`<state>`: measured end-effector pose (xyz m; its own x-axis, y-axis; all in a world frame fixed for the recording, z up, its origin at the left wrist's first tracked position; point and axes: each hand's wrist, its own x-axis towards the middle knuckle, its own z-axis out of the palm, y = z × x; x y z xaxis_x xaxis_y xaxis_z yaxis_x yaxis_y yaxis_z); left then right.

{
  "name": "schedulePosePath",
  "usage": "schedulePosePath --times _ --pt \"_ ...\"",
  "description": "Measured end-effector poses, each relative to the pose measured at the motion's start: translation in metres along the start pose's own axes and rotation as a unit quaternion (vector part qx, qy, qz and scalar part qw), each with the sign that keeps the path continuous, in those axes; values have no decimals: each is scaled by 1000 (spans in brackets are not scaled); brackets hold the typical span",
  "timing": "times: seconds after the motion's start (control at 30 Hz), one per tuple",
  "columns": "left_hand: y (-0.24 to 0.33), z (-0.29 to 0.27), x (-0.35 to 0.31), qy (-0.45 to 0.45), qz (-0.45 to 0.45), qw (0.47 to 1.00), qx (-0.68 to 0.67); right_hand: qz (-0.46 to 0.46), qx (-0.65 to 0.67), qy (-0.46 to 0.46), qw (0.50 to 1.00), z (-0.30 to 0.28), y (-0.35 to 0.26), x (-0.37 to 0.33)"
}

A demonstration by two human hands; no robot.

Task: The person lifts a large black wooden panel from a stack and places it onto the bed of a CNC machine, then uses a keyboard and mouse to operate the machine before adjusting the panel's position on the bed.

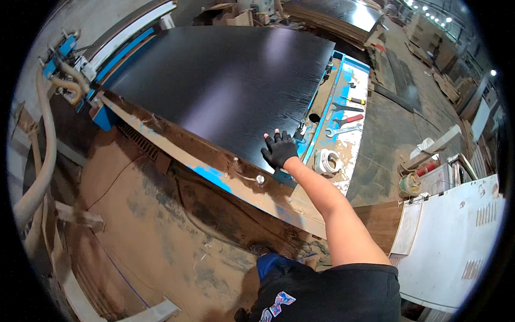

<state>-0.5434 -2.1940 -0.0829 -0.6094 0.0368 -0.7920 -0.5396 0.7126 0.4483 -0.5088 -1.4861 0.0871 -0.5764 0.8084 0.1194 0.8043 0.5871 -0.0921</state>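
Note:
My right hand (280,150), in a black glove with bare fingertips, lies on the near right corner of a large black sheet (214,86). Its fingers are spread and grip nothing. The sheet covers the bed of a machine with a blue and worn frame (212,177). Just right of the hand, a white plastic container (325,162) stands on a paint-chipped side ledge (351,80). Farther along this ledge lie a yellow-handled screwdriver (355,100), a dark wrench (347,108), a red-handled tool (350,119) and a silver wrench (344,130). I cannot see my left hand.
A gantry (131,40) with hoses (45,123) spans the left end. Sawdust covers the floor (145,214) in front. At right stands a white metal cabinet (450,241) beside a bucket (410,184). More dark sheets (338,13) are stacked at the back.

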Motion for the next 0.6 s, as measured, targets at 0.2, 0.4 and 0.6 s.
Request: schedulePosePath --times 0.2,0.4,0.6 --pt "85 -43 88 -9 -31 999 0 36 41 69 996 1 -13 -5" --pt "176 -114 175 -5 -12 1000 25 70 83 107 988 6 -34 -4" --pt "304 -147 294 -43 60 988 138 124 60 178 974 42 -18 0"
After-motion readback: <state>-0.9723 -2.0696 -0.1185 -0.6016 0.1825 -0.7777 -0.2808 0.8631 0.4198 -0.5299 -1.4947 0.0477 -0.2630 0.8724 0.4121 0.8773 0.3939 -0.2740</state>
